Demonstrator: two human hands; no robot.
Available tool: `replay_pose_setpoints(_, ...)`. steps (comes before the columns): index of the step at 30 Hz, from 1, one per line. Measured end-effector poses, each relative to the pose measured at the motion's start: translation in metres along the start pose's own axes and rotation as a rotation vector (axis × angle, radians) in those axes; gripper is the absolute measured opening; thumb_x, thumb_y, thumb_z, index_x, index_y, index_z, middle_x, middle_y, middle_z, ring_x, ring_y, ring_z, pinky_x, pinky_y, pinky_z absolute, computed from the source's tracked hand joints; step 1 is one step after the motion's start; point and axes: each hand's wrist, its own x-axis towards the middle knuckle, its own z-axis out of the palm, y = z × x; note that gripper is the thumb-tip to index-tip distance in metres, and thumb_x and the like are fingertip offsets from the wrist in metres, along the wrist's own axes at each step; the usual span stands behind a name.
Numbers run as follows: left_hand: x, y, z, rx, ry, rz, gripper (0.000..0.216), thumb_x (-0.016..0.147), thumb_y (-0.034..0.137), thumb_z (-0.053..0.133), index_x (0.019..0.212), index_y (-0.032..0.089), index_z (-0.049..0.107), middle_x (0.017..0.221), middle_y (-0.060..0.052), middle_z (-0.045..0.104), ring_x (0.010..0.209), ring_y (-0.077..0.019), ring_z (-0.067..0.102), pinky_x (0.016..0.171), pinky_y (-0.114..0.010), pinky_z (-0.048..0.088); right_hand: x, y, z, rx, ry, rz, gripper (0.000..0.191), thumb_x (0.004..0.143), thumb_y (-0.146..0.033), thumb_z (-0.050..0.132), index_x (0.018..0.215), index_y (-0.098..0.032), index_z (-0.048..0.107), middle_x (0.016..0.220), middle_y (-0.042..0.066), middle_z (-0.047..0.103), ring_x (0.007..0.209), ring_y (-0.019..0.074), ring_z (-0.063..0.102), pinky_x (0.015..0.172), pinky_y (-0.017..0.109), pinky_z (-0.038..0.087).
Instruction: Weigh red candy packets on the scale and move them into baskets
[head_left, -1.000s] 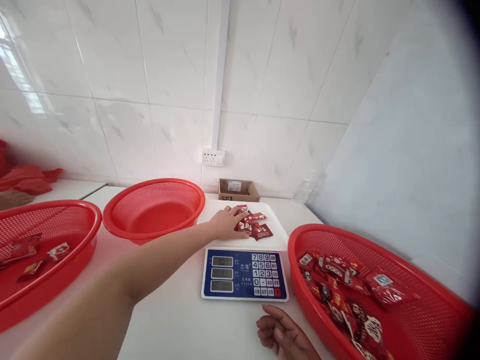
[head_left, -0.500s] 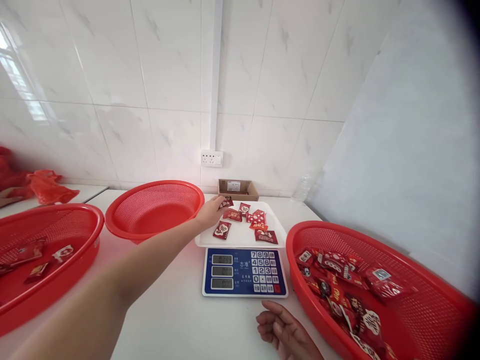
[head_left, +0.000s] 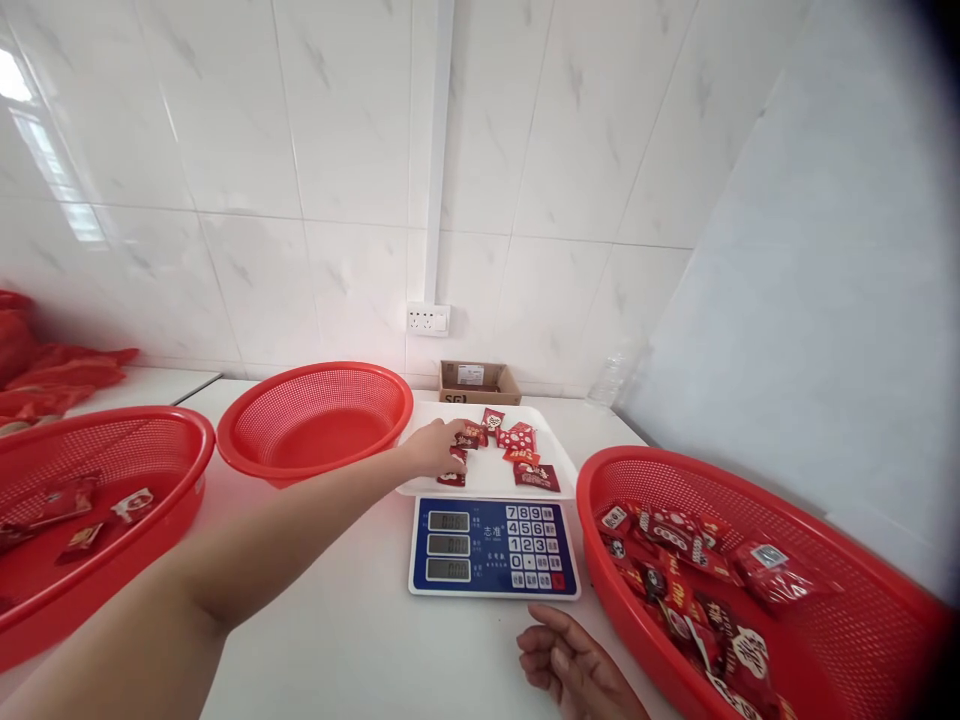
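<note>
Starting with the candy packets (head_left: pixel 517 448): about 7 small red ones on the white tray (head_left: pixel 491 482) of the scale (head_left: pixel 493 548), now scattered singly across it rather than bunched in 1 heap like 1 second ago. Reaching across from the left with the left hand (head_left: pixel 433 448), fingertips down on a packet or 2 at the tray's front-left corner. Fingers close together and curled down. Honestly can't tell whether pinching a packet or just pressing on it.

Half a second back, same hand up at the tray's back-left edge, so pulled toward the front since then. Looks to me like spreading out and picking through what's already being weighed, not piling more on. Something lit on the scale's 3 little displays, but way too small to read.

Right hand (head_left: pixel 566 665) parked on the white counter (head_left: pixel 352 630) just in front of the keypad, palm up, fingers loosely curled and a bit apart, holding nothing. Hasn't budged across all 3 shots.

Further out:
- The right basket (head_left: pixel 757 505), red mesh, sitting just beside the scale and loaded with plenty more of the same packets.
- The middle basket (head_left: pixel 315 375) just left of the tray, beyond the forearm.
- The left basket (head_left: pixel 112 418) at the picture's edge, with only a few packets inside.
- Behind the scale, a cardboard box (head_left: pixel 478 382) against the tiled wall, with a wall socket (head_left: pixel 427 319) above it.
- Some crumpled red bags (head_left: pixel 45 370) way off at the far left.
</note>
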Motion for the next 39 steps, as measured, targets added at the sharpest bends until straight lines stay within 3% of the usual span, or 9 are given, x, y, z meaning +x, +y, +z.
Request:
replay_pose_setpoints(5, 0.002, -0.004, -0.011, -0.105, 0.026, 0.001, 0.04, 0.061, 0.018, 0.067, 0.099, 0.026, 0.057, 0.109, -0.005, 0.053, 0.082, -0.0157, 0.062, 0.059, -0.02, 0.051, 0.0, -0.002, 0.002, -0.002, 0.009, 0.002, 0.032, 0.069, -0.039, 0.073, 0.098, -0.027, 0.069, 0.087, 0.006, 0.069, 0.078, 0.0158, 0.062, 0.075, 0.03, 0.044)
replay_pose_setpoints(8, -0.004, -0.022, -0.034, -0.124, 0.122, -0.036, 0.031, 0.068, 0.01, 0.056, 0.097, 0.022, 0.057, 0.115, -0.008, 0.049, 0.08, -0.0148, 0.062, 0.056, -0.021, 0.052, -0.001, -0.003, 0.004, -0.023, 0.029, -0.005, 0.035, 0.067, -0.04, 0.074, 0.098, -0.026, 0.069, 0.086, 0.007, 0.069, 0.077, 0.0172, 0.062, 0.074, 0.032, 0.045)
replay_pose_setpoints(12, -0.016, -0.066, -0.077, -0.074, 0.234, -0.124, 0.027, 0.078, 0.01, 0.04, 0.101, 0.015, 0.054, 0.124, -0.014, 0.044, 0.09, -0.0225, 0.06, 0.062, -0.031, 0.054, -0.002, -0.004, 0.006, -0.032, 0.039, -0.01, 0.035, 0.067, -0.042, 0.073, 0.098, -0.026, 0.069, 0.086, 0.007, 0.069, 0.077, 0.0176, 0.061, 0.075, 0.033, 0.044)
replay_pose_setpoints(15, -0.024, -0.086, -0.094, -0.008, 0.216, -0.14, 0.027, 0.076, 0.015, 0.048, 0.102, 0.011, 0.055, 0.127, -0.017, 0.046, 0.111, -0.0356, 0.048, 0.081, -0.046, 0.048, -0.002, -0.004, 0.005, -0.029, 0.029, 0.002, 0.035, 0.067, -0.043, 0.073, 0.097, -0.026, 0.069, 0.086, 0.007, 0.069, 0.077, 0.0174, 0.061, 0.075, 0.033, 0.044)
replay_pose_setpoints(19, -0.016, -0.068, -0.071, 0.001, 0.111, -0.03, 0.055, 0.077, 0.038, 0.055, 0.127, 0.021, 0.042, 0.14, -0.01, 0.039, 0.129, -0.0317, 0.033, 0.099, -0.045, 0.036, -0.001, -0.005, 0.006, -0.007, 0.013, 0.024, 0.033, 0.066, -0.041, 0.074, 0.095, -0.027, 0.07, 0.085, 0.006, 0.069, 0.075, 0.0161, 0.062, 0.075, 0.031, 0.044)
replay_pose_setpoints(22, 0.006, -0.028, -0.034, -0.032, 0.055, 0.069, 0.078, 0.077, 0.061, 0.047, 0.14, 0.027, 0.018, 0.15, -0.009, 0.02, 0.135, -0.0261, 0.023, 0.103, -0.04, 0.032, -0.001, -0.007, 0.009, -0.009, 0.037, 0.003, 0.035, 0.065, -0.041, 0.075, 0.095, -0.024, 0.07, 0.083, 0.007, 0.069, 0.074, 0.0163, 0.062, 0.073, 0.031, 0.044)
replay_pose_setpoints(25, 0.035, 0.014, -0.002, -0.035, 0.003, 0.089, 0.09, 0.072, 0.073, 0.04, 0.143, 0.025, 0.012, 0.152, -0.014, 0.008, 0.138, -0.0322, 0.01, 0.104, -0.052, 0.026, -0.001, -0.006, 0.014, 0.019, 0.083, -0.023, 0.036, 0.062, -0.041, 0.077, 0.093, -0.023, 0.07, 0.081, 0.007, 0.07, 0.073, 0.0164, 0.062, 0.071, 0.031, 0.044)
replay_pose_setpoints(31, 0.07, 0.07, 0.023, 0.041, -0.157, 0.175, 0.093, 0.055, 0.077, 0.055, 0.136, 0.037, 0.031, 0.147, -0.011, 0.029, 0.134, -0.043, 0.015, 0.095, -0.07, 0.019, 0.0, -0.003, 0.019, 0.083, 0.122, -0.072, 0.035, 0.061, -0.039, 0.079, 0.09, -0.022, 0.07, 0.078, 0.006, 0.07, 0.069, 0.0156, 0.062, 0.068, 0.029, 0.042)
replay_pose_setpoints(39, 0.06, 0.073, 0.029, 0.062, 0.011, 0.235, 0.057, 0.066, 0.065, 0.054, 0.109, 0.028, 0.056, 0.121, -0.011, 0.051, 0.117, -0.0361, 0.041, 0.09, -0.052, 0.038, -0.003, -0.006, 0.023, 0.093, 0.111, -0.104, 0.037, 0.061, -0.04, 0.079, 0.092, -0.021, 0.069, 0.078, 0.006, 0.07, 0.068, 0.0138, 0.061, 0.067, 0.027, 0.041)
